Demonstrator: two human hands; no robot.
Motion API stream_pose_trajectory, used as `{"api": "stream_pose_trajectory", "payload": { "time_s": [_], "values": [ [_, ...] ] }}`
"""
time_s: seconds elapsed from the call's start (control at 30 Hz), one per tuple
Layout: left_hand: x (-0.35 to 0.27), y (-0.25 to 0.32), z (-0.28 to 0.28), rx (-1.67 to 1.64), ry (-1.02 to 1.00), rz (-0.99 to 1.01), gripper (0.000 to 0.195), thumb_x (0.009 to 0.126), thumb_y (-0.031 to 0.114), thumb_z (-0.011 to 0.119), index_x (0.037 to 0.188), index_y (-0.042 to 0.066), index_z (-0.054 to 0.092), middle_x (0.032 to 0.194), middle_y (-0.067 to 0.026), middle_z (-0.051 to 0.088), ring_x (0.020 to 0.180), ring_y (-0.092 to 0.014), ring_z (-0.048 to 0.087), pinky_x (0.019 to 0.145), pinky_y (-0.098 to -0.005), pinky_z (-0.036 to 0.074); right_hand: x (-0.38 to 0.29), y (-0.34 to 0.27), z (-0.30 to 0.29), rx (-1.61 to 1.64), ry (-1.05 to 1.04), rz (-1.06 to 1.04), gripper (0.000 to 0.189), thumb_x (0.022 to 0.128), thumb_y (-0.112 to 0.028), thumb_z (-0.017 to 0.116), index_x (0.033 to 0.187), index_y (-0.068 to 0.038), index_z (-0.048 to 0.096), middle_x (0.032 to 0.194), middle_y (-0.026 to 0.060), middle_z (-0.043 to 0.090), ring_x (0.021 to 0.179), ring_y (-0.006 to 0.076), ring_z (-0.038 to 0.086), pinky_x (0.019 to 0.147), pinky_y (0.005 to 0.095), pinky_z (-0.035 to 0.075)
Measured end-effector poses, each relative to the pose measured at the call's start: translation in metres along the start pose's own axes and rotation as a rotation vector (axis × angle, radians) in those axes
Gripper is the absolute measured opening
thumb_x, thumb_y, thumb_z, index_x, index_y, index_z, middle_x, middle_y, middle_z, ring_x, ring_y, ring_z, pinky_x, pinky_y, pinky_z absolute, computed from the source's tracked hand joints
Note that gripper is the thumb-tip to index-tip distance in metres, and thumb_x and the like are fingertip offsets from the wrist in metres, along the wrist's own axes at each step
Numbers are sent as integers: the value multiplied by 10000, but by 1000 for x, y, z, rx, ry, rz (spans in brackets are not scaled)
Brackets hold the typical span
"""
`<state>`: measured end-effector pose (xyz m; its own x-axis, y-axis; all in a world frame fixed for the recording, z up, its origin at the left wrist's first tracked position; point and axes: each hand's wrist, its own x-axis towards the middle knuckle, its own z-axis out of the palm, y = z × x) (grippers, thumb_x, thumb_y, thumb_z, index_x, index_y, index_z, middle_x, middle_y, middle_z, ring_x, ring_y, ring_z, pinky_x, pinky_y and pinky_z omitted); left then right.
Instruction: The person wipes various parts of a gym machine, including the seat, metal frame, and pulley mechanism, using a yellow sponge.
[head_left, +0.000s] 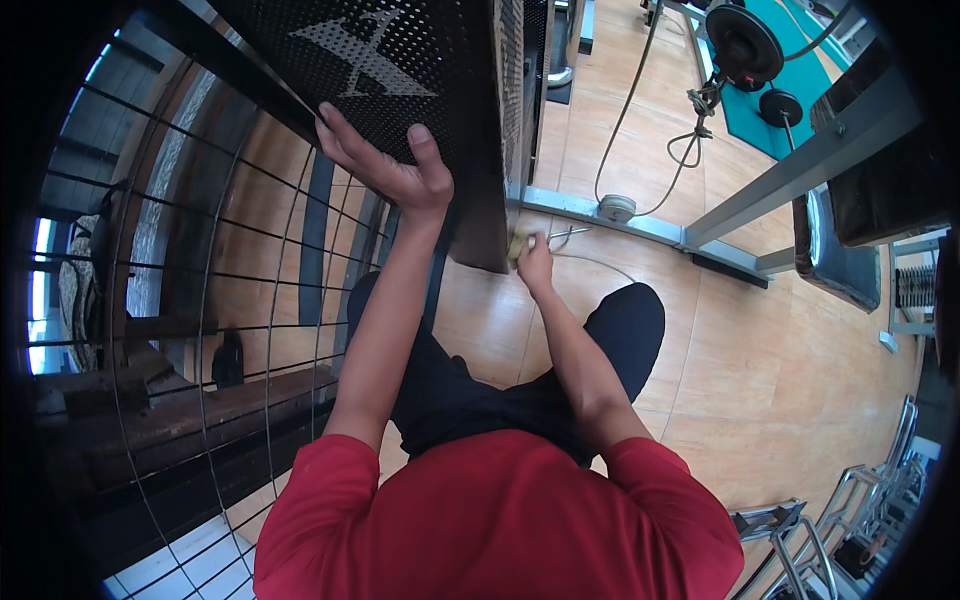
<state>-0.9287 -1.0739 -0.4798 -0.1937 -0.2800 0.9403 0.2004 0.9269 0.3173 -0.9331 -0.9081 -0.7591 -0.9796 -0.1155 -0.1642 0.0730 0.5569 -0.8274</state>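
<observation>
A tall black cabinet-like unit with a perforated metal panel (360, 67) stands in front of me, a pale letter-like mark on its face. My left hand (390, 161) is raised against the panel's lower left part, fingers apart, holding nothing. Low at the unit's right side, my right hand (535, 259) grips a yellowish cloth or sponge (517, 244), blurred, against the side's lower end. Its exact kind cannot be told. Just right of that hand, a thin metal rod (574, 231) and a thin cable lie near the tiled floor.
A wire grid (277, 247) runs along my left. Ahead to the right are a grey steel machine frame (652, 225) with a pulley (617, 208), looped cable (686, 146), weight plates (742, 45) and a padded seat (840, 255). Chrome racks (840, 510) stand at lower right.
</observation>
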Motion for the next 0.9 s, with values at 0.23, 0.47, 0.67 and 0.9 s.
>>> {"api": "stream_pose_trajectory", "payload": {
  "time_s": [0.23,0.47,0.67,0.9],
  "values": [
    [-13,-9,17,26,-8,-57,824,970,484,455,1548,8,110,1476,-336,133,1332,-469,239,1106,-570,196,5,-6,-8,-47,38,-233,218,945,-122,551,1141,-25,555,814,217,687,775,369,691,697,464,502],
    [-13,0,29,-19,55,-49,819,953,502,439,1527,-30,197,1430,-379,188,1313,-480,266,1084,-586,207,47,65,6,-238,-101,-213,266,943,-172,567,1161,-19,558,877,231,702,802,334,711,711,442,545],
    [-21,-21,12,75,72,-28,817,951,492,438,1530,-28,188,1438,-391,185,1329,-493,241,1086,-594,199,19,9,7,262,62,-90,282,867,-218,634,1074,-27,654,932,216,705,787,330,708,714,427,556],
    [-16,-27,25,52,75,10,815,955,479,430,1526,-45,177,1446,-402,159,1336,-497,219,1087,-602,187,31,18,20,354,83,-1,251,884,-154,601,1116,-66,645,978,235,698,922,424,671,821,482,524]
  ]
}}
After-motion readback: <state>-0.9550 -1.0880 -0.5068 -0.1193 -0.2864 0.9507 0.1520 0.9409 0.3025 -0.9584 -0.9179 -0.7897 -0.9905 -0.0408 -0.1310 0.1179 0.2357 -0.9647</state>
